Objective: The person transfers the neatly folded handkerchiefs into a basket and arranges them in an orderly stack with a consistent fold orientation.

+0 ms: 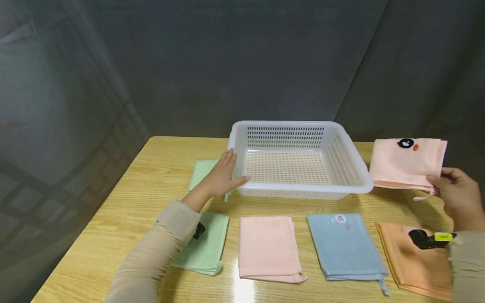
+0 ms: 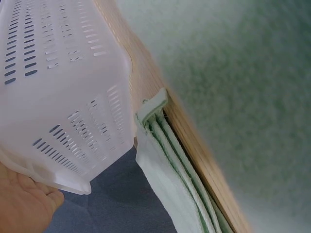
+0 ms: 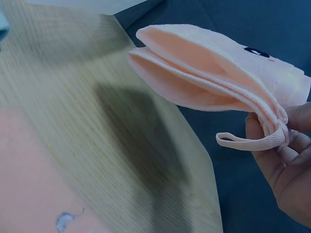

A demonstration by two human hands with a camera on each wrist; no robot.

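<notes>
Right hand [image 1: 460, 191]: at the right edge of the frame; your thumb and fingers pinch the lower right corner of a folded pink towel, beside its hanging loop [image 3: 257, 144].
Lifted pink towel [image 1: 398, 164]: right of centre in the frame, held up off the wooden table [image 1: 125, 210], just right of the basket; its folded layers gape apart in the right wrist view, and a black-and-white eye patch [image 1: 406, 143] shows near its top edge.
Left hand [image 1: 221, 179]: left of centre; you rest it on the basket's left rim, fingers straight and close together, thumb spread away over the front corner.
White plastic basket [image 1: 303, 188]: upright on the table, centre to right of centre, slotted walls.
Far green towel [image 1: 202, 170]: left of the basket, partly hidden by your left hand.
Front row, left to right along the bottom of the frame: near green towel [image 1: 212, 248], partly behind your left sleeve [image 1: 151, 248]; flat pink towel [image 1: 269, 248]; blue towel [image 1: 345, 248] with a purple motif near its upper edge; orange towel [image 1: 417, 269], partly covered by your right sleeve [image 1: 467, 261].
Backdrop: dark grey cloth [image 1: 227, 63] fills the top of the frame.
</notes>
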